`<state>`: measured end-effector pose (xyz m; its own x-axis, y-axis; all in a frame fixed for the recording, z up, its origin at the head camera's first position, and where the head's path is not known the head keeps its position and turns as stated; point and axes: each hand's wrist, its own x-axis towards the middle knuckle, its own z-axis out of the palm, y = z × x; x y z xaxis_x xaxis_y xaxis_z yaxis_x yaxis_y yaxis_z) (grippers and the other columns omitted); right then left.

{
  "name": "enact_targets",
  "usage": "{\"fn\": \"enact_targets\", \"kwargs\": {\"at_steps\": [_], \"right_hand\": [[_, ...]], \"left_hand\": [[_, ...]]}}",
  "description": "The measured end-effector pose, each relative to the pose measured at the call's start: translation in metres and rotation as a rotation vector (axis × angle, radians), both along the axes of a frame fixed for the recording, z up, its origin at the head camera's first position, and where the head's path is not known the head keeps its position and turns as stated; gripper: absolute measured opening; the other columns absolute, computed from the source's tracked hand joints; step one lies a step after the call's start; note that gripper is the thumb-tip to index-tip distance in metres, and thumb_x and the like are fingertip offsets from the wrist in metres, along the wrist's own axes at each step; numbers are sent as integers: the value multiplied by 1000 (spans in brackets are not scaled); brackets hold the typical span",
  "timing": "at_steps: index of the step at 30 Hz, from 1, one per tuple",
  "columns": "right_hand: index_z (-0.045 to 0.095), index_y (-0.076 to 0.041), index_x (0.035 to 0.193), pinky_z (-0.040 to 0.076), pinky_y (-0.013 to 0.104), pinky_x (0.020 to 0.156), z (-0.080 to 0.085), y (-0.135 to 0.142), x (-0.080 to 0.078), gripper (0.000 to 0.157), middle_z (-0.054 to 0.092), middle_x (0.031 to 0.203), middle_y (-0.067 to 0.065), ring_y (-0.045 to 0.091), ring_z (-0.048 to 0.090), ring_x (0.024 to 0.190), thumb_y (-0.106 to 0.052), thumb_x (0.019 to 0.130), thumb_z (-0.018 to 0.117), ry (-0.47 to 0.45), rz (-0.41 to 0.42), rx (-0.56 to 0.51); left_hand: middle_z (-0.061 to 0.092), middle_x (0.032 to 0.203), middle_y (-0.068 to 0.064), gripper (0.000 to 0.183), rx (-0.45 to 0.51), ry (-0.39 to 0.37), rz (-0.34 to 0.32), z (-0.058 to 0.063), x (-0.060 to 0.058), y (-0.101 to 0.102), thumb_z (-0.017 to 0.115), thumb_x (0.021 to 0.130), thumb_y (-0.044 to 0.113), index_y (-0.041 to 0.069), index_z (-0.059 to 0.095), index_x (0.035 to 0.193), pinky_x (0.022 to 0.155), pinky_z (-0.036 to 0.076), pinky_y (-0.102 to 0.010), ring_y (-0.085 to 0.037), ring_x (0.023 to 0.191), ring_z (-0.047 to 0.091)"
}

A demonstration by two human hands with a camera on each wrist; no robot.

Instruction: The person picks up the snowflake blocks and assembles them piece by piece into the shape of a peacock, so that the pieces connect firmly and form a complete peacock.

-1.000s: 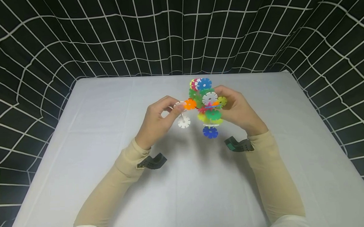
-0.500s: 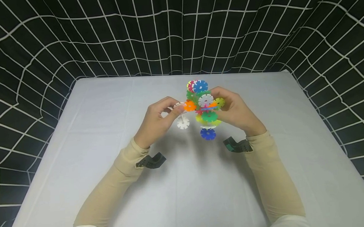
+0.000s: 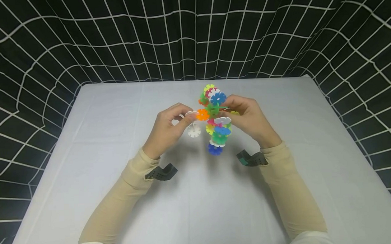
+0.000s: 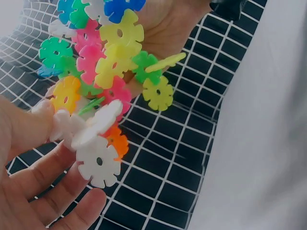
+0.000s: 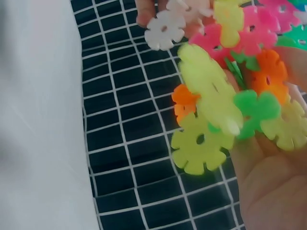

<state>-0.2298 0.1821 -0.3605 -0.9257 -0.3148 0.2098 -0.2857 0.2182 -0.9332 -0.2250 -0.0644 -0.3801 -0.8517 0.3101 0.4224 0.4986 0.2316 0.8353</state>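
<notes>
A many-coloured structure of interlocked notched plastic discs (image 3: 219,137) is held in the air between both hands. My left hand (image 3: 166,132) pinches white discs at its left side with thumb and fingers. One white disc (image 4: 99,162) shows below the pinch in the left wrist view, and an orange disc (image 3: 202,115) sits just right of the thumb. From the right, my right hand (image 3: 254,119) grips the structure, its fingertips partly hidden behind green discs. Yellow-green discs (image 5: 201,143) stick out beside the right palm in the right wrist view. A dark blue disc (image 3: 215,149) forms the lower end.
A table with a white cloth (image 3: 198,208) lies beneath the hands. Black fabric with a white grid (image 3: 192,36) rises behind it and along both sides. Dark strap-like pieces (image 3: 161,172) stick out from both wrists.
The disc structure has turned in the right hand, and its lower end has shifted left and slightly down. My right hand has moved a little left; the left hand has hardly moved.
</notes>
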Motion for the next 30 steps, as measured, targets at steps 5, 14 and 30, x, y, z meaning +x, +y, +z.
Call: {"fn": "enact_targets", "kwargs": {"at_steps": [5,14,30], "right_hand": [[68,-1,93,56,29,96,-3,-5,0,3,71,93,-6,22,64,104,2,93,67,10,-23,-4],[65,7,89,57,24,90,-7,-12,-1,6,71,86,-12,20,65,98,3,91,69,29,-72,15],[68,5,94,58,22,88,-9,-15,-3,5,71,88,-10,17,68,95,0,93,68,31,-81,16]], "left_hand": [[71,90,-8,11,5,-22,22,-3,-2,2,72,94,14,4,74,97,86,55,-37,-16,89,64],[73,90,-11,10,6,-57,51,-7,-5,1,72,94,13,3,74,96,87,55,-42,-19,91,65],[73,91,-8,11,-16,-74,29,-5,-7,-3,73,94,16,5,74,97,86,54,-33,-14,90,64]]}}
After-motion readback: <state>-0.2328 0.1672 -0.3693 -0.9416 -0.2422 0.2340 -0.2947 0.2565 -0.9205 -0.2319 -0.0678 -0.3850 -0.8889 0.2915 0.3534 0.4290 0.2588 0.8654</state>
